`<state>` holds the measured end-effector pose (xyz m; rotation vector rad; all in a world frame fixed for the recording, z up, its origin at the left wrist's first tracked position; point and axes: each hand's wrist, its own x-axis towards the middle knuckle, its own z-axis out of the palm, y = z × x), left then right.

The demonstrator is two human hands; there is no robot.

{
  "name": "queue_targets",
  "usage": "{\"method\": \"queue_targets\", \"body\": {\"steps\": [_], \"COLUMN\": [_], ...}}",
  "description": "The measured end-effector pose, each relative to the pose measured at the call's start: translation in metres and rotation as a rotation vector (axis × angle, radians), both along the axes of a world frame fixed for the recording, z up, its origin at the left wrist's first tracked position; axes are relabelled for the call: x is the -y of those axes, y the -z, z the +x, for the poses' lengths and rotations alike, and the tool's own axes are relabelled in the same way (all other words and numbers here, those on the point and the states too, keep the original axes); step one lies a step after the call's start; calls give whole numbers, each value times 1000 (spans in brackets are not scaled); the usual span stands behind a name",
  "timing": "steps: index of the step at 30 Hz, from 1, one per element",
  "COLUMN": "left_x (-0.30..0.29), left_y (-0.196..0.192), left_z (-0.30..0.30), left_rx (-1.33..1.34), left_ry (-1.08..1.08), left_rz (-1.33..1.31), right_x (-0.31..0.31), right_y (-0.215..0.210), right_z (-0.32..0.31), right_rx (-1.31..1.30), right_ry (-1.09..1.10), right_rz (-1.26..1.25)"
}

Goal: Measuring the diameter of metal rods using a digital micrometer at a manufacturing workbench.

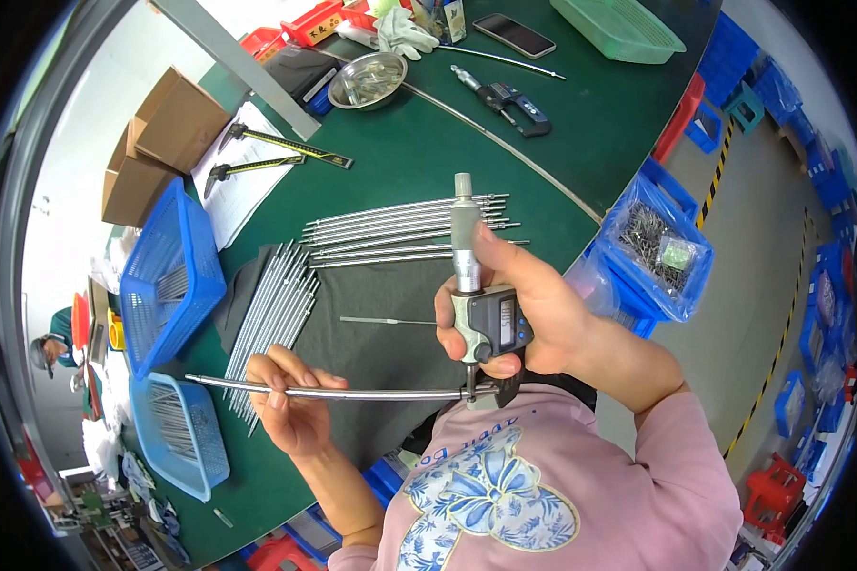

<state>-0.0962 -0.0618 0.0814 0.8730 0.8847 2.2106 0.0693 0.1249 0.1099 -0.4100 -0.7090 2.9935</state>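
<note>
My right hand point(533, 305) grips a digital micrometer point(486, 319) upright, with the thumb by its thimble. Between the micrometer's jaws sits the right end of a slim metal rod point(381, 394). My left hand point(295, 400) pinches that rod toward its left end, holding it level above the table edge. Beyond my hands, one row of metal rods point(400, 228) lies crosswise on a dark grey cloth point(371, 352). A second, slanted row of rods point(271, 324) lies left of it. A thin pin-like piece point(381, 321) rests on the cloth between them.
Blue baskets point(171, 276) stand at the left, beside calipers point(286, 147) on paper. Farther back on the green table point(428, 133) are a metal bowl point(369, 81), another micrometer point(505, 103), a phone point(514, 35) and a green tray point(619, 33). Blue bins point(662, 247) of metal parts stand right.
</note>
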Motion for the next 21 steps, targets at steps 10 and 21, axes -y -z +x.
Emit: {"method": "queue_targets", "body": {"steps": [10, 21], "left_x": [7, 9], "left_y": [3, 1], "left_z": [-2, -1], "left_rx": [-8, -27], "left_ry": [79, 53], "left_rz": [-110, -132], "right_x": [1, 6], "right_y": [0, 2], "right_z": [-1, -1], "right_rx": [-14, -22], "right_ry": [4, -28], "right_rz": [131, 70]}}
